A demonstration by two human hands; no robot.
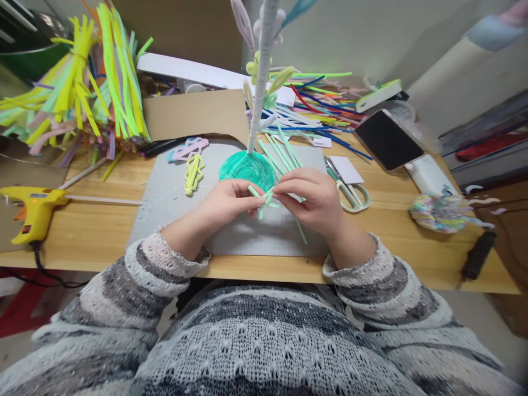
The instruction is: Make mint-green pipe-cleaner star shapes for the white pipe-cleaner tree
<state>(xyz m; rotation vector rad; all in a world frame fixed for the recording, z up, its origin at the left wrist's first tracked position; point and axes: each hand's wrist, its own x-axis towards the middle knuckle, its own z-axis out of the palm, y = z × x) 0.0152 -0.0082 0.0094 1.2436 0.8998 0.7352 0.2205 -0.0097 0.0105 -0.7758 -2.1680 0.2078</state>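
Note:
Between my two hands is a small bent shape of mint green pipe cleaners [268, 197]. My left hand [229, 203] pinches its left side, and the fingertips of my right hand [313, 198] pinch its right side. Behind it stands a round teal coiled base [243, 166] with a white wrapped stem [260, 82] rising from it. Loose mint green pipe cleaners [282, 154] lie on the grey mat [165, 220], partly hidden by my right hand. A yellow zigzag pipe cleaner piece [193, 174] and a pink and blue one [188, 149] rest to the left.
A yellow glue gun [39, 214] lies at the left, below bundled pipe cleaners [119, 77]. On the right are scissors [352, 195], a phone [389, 139], a pastel coiled piece [441, 212] and a black-handled tool [478, 256]. More pipe cleaners [322, 110] are spread at the back.

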